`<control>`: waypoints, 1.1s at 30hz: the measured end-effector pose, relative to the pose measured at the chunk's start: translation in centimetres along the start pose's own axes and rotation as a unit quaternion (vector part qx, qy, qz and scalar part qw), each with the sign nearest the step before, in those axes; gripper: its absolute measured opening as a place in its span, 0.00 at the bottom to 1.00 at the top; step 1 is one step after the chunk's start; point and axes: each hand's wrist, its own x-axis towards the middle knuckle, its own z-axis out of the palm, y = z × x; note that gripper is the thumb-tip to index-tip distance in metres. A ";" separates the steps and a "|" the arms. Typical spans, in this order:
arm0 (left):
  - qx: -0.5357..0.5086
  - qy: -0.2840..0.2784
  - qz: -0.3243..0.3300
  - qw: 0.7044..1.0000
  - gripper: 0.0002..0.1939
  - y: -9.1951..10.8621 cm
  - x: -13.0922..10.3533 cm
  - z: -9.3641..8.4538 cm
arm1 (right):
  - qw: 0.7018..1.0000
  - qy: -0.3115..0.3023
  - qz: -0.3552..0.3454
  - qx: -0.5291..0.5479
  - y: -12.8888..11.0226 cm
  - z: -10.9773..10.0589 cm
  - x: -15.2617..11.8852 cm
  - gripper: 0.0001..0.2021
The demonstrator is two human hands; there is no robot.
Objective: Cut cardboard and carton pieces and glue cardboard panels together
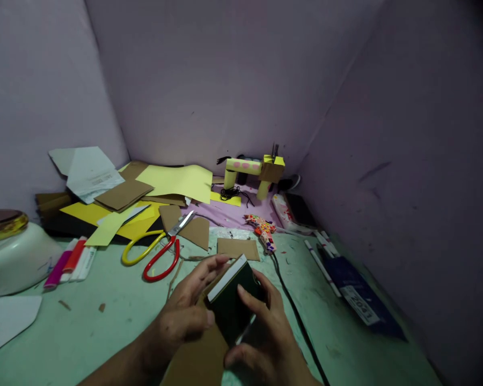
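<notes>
Brown cardboard (199, 354) rises from the near side of the green table (116, 321) to the left hand (185, 311), whose fingers grasp it against a boxy, dark green block (229, 308) with a white edge. Toward the table's right edge, a navy pouch (346, 284) has slim white pens (327, 244) at its open end. The right hand (271, 316) grips the block, fingers spread over its dark face and right side.

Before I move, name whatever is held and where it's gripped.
A dark green block: right hand on its face and right side, left hand at its left edge.
</notes>
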 end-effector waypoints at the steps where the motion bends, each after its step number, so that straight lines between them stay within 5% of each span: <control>1: 0.023 0.021 -0.006 1.000 0.35 0.0 0.1 0.1 | 1.000 -0.006 0.001 -0.018 0.0 0.0 -0.1 0.39; 5: 0.103 0.088 -0.047 0.990 0.25 0.3 0.4 0.6 | 0.999 -0.020 -0.002 -0.044 0.0 0.2 -0.5 0.37; 9: 0.152 0.096 -0.043 0.983 0.13 1.1 0.1 1.4 | 0.991 0.049 0.072 0.104 -0.1 0.4 -0.3 0.31; 12: 0.136 0.107 -0.017 0.985 0.12 1.4 -0.2 2.0 | 0.920 0.117 0.256 0.273 -0.4 0.2 0.3 0.35; 17: 0.069 0.121 0.022 0.990 0.14 1.0 -0.1 2.2 | 0.809 0.014 0.376 0.451 -1.9 0.2 1.2 0.25; 21: 0.017 0.135 0.013 0.991 0.17 -0.1 0.3 1.4 | 0.814 0.023 0.358 0.457 -3.2 0.2 1.9 0.20; 27: -0.014 0.070 -0.112 0.991 0.21 -0.8 0.6 0.4 | 0.848 -0.032 0.328 0.415 -3.6 -0.6 2.4 0.16; 33: -0.048 0.044 -0.161 0.985 0.26 -1.1 1.0 0.7 | 0.853 0.029 0.352 0.384 -3.5 -0.6 2.7 0.12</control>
